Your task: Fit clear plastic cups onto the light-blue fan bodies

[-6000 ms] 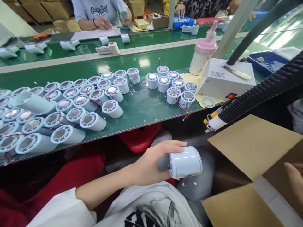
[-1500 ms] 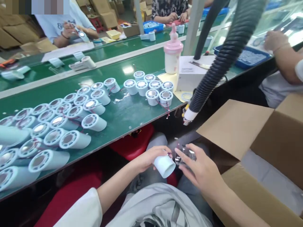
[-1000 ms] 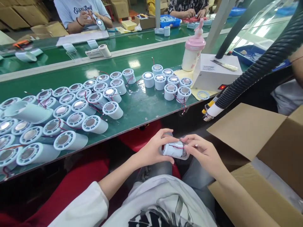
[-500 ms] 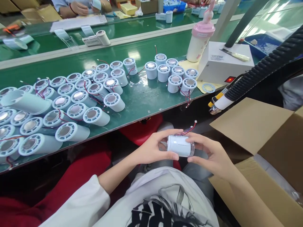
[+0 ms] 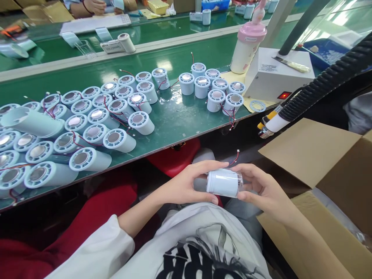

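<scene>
Above my lap, a light-blue cylindrical housing lies sideways between my two hands. Clear plastic shows around its right end, and a red and dark wire with a small white plug rises behind it. My left hand is curled around the left end, thumb along the lower side. The fingers and thumb of my right hand close on the clear right end. On the green bench to the left stand many similar blue cylinders with round metal discs on top and thin wires. A smaller cluster of blue cylinders stands further right.
A pink-lidded cup stands by a white box with a lit red switch. A black ribbed hose hangs at the right above an open cardboard box. Across the bench are a co-worker's hands.
The housing has turned slightly in my hands and shifted a little right and down, with its wire now mostly behind my right fingers. The view has tilted slightly.
</scene>
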### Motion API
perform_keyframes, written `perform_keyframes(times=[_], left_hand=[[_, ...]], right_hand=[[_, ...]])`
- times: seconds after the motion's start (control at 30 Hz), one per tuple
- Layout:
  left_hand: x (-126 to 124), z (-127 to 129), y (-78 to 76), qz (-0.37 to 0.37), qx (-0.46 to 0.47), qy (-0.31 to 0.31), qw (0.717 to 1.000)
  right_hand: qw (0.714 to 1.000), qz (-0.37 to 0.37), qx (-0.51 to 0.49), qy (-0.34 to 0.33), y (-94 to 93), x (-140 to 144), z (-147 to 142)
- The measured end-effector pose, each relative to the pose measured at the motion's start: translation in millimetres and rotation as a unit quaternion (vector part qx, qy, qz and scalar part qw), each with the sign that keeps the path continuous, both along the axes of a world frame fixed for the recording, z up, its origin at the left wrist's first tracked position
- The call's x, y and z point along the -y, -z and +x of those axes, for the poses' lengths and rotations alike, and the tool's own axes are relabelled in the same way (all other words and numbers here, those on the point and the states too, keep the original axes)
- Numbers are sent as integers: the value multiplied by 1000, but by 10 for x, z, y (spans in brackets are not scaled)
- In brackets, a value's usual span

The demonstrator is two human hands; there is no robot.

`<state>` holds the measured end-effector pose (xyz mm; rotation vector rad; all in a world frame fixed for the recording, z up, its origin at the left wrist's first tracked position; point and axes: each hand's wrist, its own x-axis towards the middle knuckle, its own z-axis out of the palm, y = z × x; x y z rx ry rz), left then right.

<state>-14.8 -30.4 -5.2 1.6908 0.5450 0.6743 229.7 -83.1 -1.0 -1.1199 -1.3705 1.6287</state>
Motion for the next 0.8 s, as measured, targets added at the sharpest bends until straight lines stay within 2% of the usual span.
perform_keyframes(times=[0.4,0.57,0.8], left_hand=[[3,-26,36,18,17,18,1000],[-6,-24,30,13,19,22,1000],[6,-24,42,1,25,25,999]], right_hand=[[990,-118,-74,21,43,-17,-82],[982,-165,-73,48,75,-15,-99],[966,-240,-80,47,50,-37,-203]])
